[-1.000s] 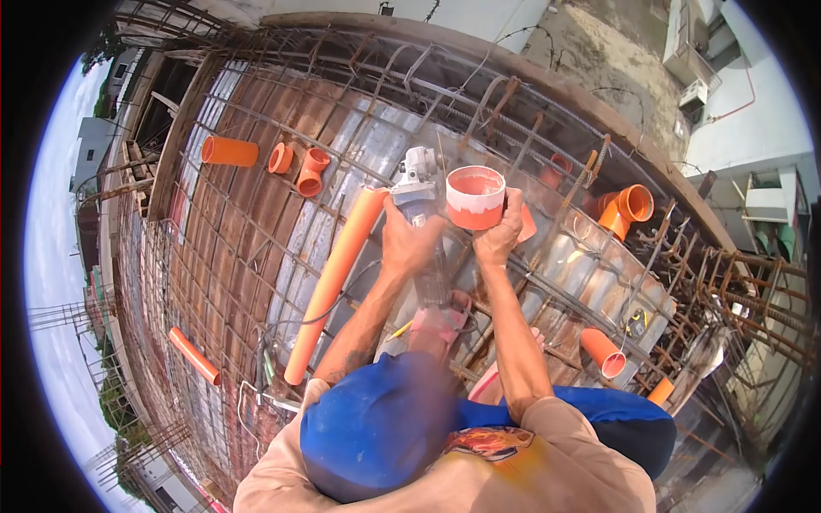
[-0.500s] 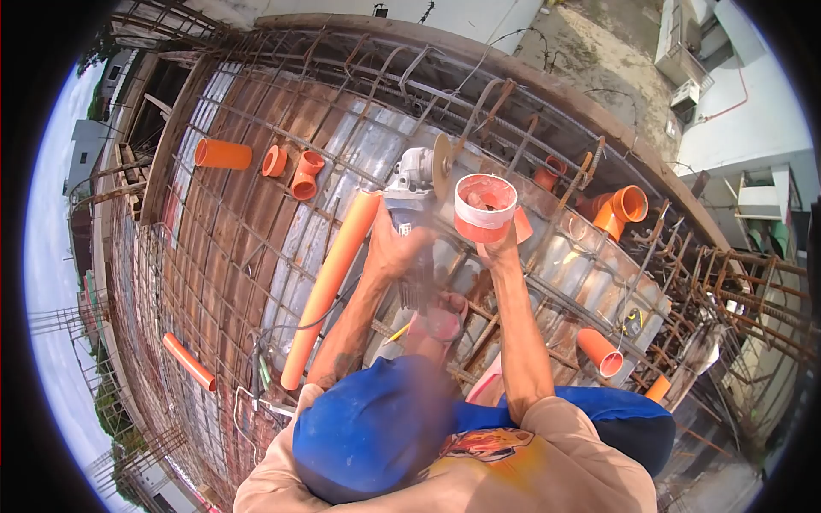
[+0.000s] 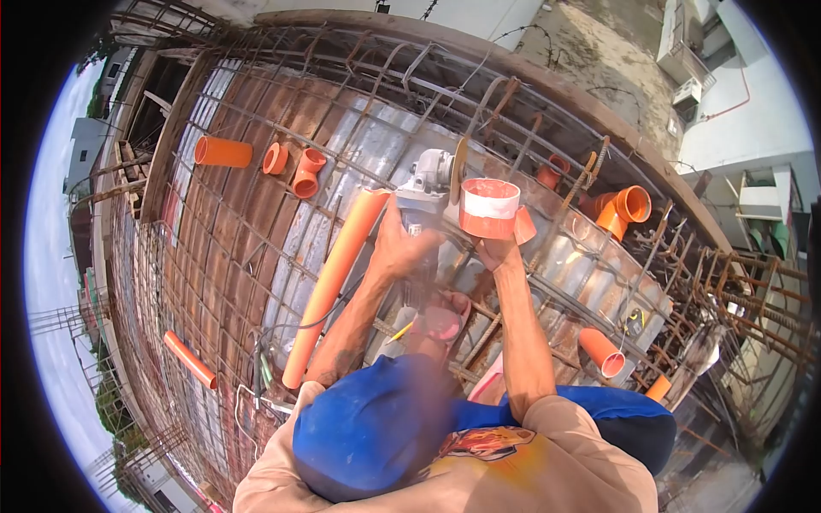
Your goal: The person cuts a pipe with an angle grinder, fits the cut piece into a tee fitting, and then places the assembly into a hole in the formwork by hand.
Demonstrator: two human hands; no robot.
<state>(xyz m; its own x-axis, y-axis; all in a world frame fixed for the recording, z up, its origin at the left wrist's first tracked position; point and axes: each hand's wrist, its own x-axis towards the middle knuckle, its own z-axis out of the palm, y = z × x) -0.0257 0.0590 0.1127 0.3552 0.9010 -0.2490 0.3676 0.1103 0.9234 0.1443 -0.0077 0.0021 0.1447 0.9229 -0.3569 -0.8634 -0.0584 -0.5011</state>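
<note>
My left hand (image 3: 405, 250) is wrapped round the body of an angle grinder (image 3: 428, 175), its thin disc (image 3: 459, 167) standing on edge at the right of the grey gear head. In my right hand (image 3: 499, 254) is an orange pipe fitting (image 3: 488, 208) with a white band round it. Its open mouth faces up, and the grinder's disc is right at its left side. A smaller orange branch (image 3: 524, 225) shows to the right of the fitting, close to my fingers. A long orange pipe (image 3: 336, 286) lies slanted beside my left forearm.
Rebar mesh (image 3: 256, 197) spreads over rusty corrugated sheets. Orange pipe pieces lie about: a short pipe (image 3: 223, 152), a tee (image 3: 309, 173), an elbow fitting (image 3: 623, 212), another pipe (image 3: 601, 352). A yellow pencil (image 3: 400, 332) lies near my left arm. Rebar ends stick up at right.
The fitting has tilted, so its banded side shows more and its mouth less. The grinder's head has shifted slightly right, bringing the disc close against the fitting.
</note>
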